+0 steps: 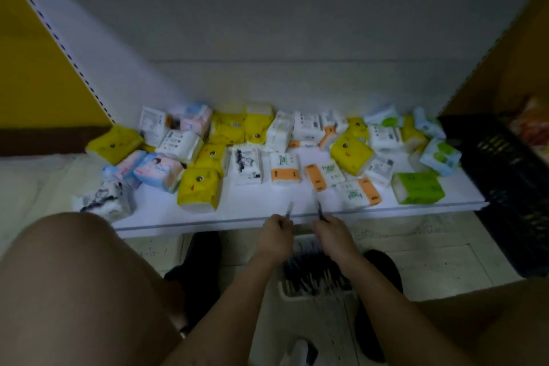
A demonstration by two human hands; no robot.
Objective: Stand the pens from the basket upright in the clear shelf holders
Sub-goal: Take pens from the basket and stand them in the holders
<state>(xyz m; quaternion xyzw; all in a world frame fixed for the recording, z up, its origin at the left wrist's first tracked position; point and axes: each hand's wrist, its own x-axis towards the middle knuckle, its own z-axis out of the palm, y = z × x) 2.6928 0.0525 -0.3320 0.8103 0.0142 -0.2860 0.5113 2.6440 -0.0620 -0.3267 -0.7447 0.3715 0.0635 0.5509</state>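
A white basket (300,294) full of dark pens sits on the floor between my knees, partly hidden by my forearms. My left hand (274,235) grips a pen (288,209) whose pale tip points up toward the shelf edge. My right hand (332,233) grips a darker pen (320,211), also pointing up. Both hands hover just above the basket's far end, close to the front edge of the white shelf (252,205). No clear holder shows in this blurred view.
Several tissue packs, among them a yellow one (199,187), an orange-and-white one (285,172) and a green one (417,187), cover the shelf. A black crate (505,175) stands at the right. My knees fill the lower corners; tiled floor lies below.
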